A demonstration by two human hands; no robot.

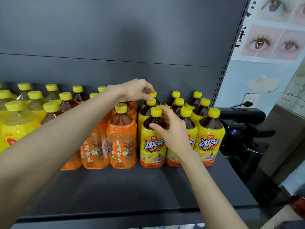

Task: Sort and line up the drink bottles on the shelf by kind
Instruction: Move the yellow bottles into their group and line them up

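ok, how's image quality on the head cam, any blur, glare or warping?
Head view: front iced-tea bottle label sharp; left-edge bottles soft; fisheye leans the shelf upright; a soft shadow darkens the back panel; no harsh glare.

Bare left forearm (pixel 57 138), bare right forearm (pixel 212 189), left hand (pixel 137 90), right hand (pixel 171 131)

Bottles (pixel 153 146) in left hand (pixel 137 90), right hand (pixel 172 129)
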